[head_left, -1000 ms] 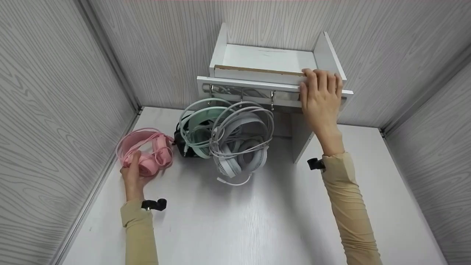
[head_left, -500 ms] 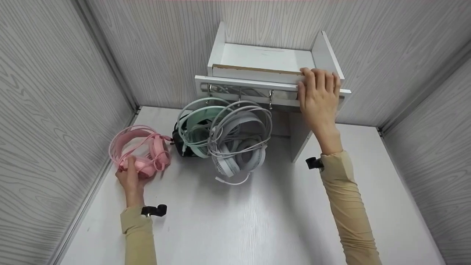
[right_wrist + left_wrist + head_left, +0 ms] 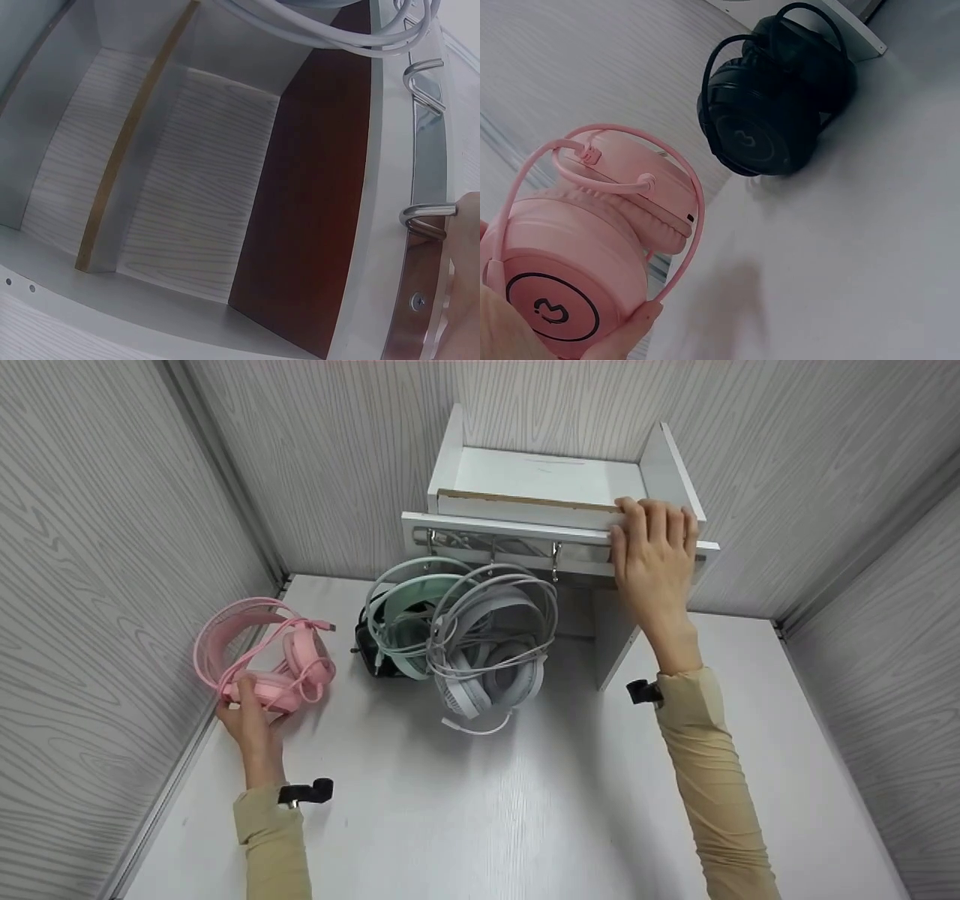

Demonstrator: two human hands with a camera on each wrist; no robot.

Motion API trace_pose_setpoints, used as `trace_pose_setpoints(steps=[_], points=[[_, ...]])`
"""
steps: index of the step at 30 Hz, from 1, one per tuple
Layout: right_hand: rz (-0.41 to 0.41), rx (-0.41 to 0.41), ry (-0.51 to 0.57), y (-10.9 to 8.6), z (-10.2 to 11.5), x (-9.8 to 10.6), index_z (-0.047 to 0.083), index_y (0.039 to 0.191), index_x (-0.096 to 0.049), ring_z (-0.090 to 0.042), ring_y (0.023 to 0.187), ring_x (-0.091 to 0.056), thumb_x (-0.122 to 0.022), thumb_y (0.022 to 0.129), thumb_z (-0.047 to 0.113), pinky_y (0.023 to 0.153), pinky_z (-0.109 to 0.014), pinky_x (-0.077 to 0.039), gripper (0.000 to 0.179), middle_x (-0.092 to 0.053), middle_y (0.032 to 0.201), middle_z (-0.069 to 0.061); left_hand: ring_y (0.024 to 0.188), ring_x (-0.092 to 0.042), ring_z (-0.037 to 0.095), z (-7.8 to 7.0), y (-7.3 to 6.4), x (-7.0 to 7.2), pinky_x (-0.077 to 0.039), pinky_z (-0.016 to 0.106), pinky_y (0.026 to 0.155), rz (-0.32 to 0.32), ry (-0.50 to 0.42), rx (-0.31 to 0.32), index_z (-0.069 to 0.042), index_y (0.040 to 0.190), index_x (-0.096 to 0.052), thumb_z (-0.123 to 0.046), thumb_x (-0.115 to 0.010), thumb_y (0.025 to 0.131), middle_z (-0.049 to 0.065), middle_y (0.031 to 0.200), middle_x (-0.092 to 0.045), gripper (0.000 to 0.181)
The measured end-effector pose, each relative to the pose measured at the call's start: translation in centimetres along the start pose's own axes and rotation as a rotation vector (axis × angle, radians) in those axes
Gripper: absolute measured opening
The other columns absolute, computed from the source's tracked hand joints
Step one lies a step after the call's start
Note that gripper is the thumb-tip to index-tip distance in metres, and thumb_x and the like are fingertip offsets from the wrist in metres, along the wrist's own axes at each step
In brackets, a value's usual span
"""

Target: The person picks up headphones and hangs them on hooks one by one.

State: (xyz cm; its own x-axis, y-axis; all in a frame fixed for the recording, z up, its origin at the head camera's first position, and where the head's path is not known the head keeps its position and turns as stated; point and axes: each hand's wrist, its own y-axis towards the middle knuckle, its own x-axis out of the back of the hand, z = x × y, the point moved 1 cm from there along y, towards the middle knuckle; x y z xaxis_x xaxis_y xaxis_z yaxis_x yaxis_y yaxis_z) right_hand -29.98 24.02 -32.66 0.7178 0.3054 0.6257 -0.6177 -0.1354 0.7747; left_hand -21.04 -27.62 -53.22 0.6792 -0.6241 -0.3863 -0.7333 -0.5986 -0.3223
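My left hand (image 3: 251, 727) grips a pink headset (image 3: 262, 660) by one ear cup, thumb on top, at the left of the head view. Its coiled pink cable loops round the ear cups, and the left wrist view shows a logo on the near cup (image 3: 551, 307). My right hand (image 3: 656, 562) lies over the top edge of a white shelf unit (image 3: 510, 526), fingers bent over the board near its right end. Below the shelf's hook rail hang a mint green headset (image 3: 420, 592) and a light grey headset (image 3: 499, 600), both with coiled cables. Behind them is a black headset (image 3: 754, 124).
Metal hooks (image 3: 556, 561) line the front rail of the shelf, the rightmost ones bare in the right wrist view. A side panel (image 3: 615, 637) of the shelf stands on the white tabletop (image 3: 465, 810). Wood-grain walls (image 3: 97, 585) enclose the left, back and right.
My left hand has carried the pink headset left, away from the hanging headsets, and its cable plug now sticks out to the right. The right hand has stayed on the shelf.
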Motion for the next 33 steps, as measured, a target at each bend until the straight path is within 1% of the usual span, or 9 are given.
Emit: trace_pose_setpoints(steps=[4, 10, 13, 16, 19, 21, 24, 30, 33], points=[[0.0, 0.007, -0.002, -0.1, 0.0, 0.0, 0.014, 0.137, -0.053, -0.034, 0.123, -0.044, -0.034, 0.111, 0.038, 0.119, -0.048, -0.018, 0.04, -0.054, 0.126, -0.015, 0.129, -0.043, 0.019, -0.3, -0.4, 0.0, -0.042, 0.058, 0.105, -0.02, 0.04, -0.031, -0.016, 0.156, -0.018, -0.038, -0.058, 0.097, 0.005, 0.143, -0.032, 0.075], [0.003, 0.008, 0.002, -0.1, 0.0, 0.0, 0.015, 0.136, -0.053, -0.034, 0.124, -0.044, -0.034, 0.111, 0.038, 0.119, -0.048, -0.018, 0.04, -0.054, 0.126, -0.014, 0.126, -0.044, 0.021, -0.8, -1.7, 0.0, -0.045, 0.053, 0.106, 0.023, 0.107, -0.085, -0.02, 0.16, -0.014, -0.044, -0.054, 0.1, 0.007, 0.144, -0.035, 0.076], [0.005, 0.006, -0.002, 0.0, -0.1, 0.1, 0.015, 0.136, -0.053, -0.035, 0.124, -0.044, -0.034, 0.111, 0.038, 0.119, -0.049, -0.018, 0.039, -0.054, 0.127, -0.014, 0.122, -0.047, 0.019, -1.1, -2.2, -0.2, -0.051, 0.046, 0.096, 0.041, 0.127, -0.109, -0.02, 0.16, -0.016, -0.043, -0.054, 0.1, 0.005, 0.14, -0.038, 0.075], [0.009, 0.003, -0.003, -0.1, -0.1, 0.2, 0.015, 0.136, -0.053, -0.035, 0.124, -0.044, -0.034, 0.111, 0.039, 0.119, -0.049, -0.017, 0.039, -0.054, 0.127, -0.014, 0.117, -0.049, 0.017, -1.6, -2.8, -0.4, -0.055, 0.034, 0.081, 0.049, 0.138, -0.133, -0.019, 0.16, -0.017, -0.041, -0.055, 0.1, 0.004, 0.136, -0.04, 0.074], [0.012, 0.003, -0.001, 0.0, -0.1, 0.2, 0.016, 0.136, -0.053, -0.035, 0.125, -0.044, -0.034, 0.11, 0.039, 0.119, -0.049, -0.017, 0.039, -0.054, 0.127, -0.014, 0.114, -0.049, 0.016, -2.0, -3.5, -0.7, -0.055, 0.027, 0.072, 0.055, 0.129, -0.171, -0.018, 0.159, -0.019, -0.037, -0.055, 0.1, 0.004, 0.135, -0.04, 0.071], [0.016, 0.004, -0.002, 0.0, -0.2, 0.2, 0.016, 0.137, -0.053, -0.035, 0.125, -0.044, -0.034, 0.111, 0.039, 0.119, -0.049, -0.017, 0.04, -0.054, 0.127, -0.014, 0.114, -0.049, 0.017, -2.4, -4.0, -0.9, -0.055, 0.026, 0.07, 0.06, 0.118, -0.204, -0.017, 0.158, -0.02, -0.035, -0.055, 0.099, 0.004, 0.133, -0.04, 0.071], [0.019, 0.005, -0.006, 0.0, -0.2, 0.2, 0.016, 0.137, -0.053, -0.035, 0.125, -0.044, -0.034, 0.111, 0.039, 0.119, -0.049, -0.018, 0.04, -0.054, 0.128, -0.014, 0.114, -0.049, 0.018, -2.9, -4.9, -1.3, -0.055, 0.027, 0.072, 0.069, 0.094, -0.246, -0.017, 0.157, -0.023, -0.033, -0.055, 0.099, 0.003, 0.129, -0.042, 0.069], [0.029, 0.017, -0.02, -0.1, -0.2, 0.2, 0.015, 0.138, -0.052, -0.036, 0.125, -0.044, -0.031, 0.111, 0.04, 0.119, -0.05, -0.018, 0.042, -0.054, 0.127, -0.016, 0.111, -0.05, 0.021, -4.0, -6.6, -2.0, -0.053, 0.036, 0.078, 0.11, 0.003, -0.287, -0.016, 0.155, -0.026, -0.03, -0.054, 0.1, 0.004, 0.125, -0.044, 0.063], [0.023, 0.015, -0.013, 0.0, -0.2, 0.2, 0.015, 0.138, -0.052, -0.036, 0.124, -0.044, -0.032, 0.111, 0.04, 0.119, -0.049, -0.018, 0.042, -0.054, 0.127, -0.016, 0.111, -0.049, 0.021, -4.4, -7.3, -2.4, -0.054, 0.035, 0.077, 0.126, -0.024, -0.333, -0.014, 0.153, -0.029, -0.026, -0.055, 0.099, 0.005, 0.125, -0.044, 0.061]])
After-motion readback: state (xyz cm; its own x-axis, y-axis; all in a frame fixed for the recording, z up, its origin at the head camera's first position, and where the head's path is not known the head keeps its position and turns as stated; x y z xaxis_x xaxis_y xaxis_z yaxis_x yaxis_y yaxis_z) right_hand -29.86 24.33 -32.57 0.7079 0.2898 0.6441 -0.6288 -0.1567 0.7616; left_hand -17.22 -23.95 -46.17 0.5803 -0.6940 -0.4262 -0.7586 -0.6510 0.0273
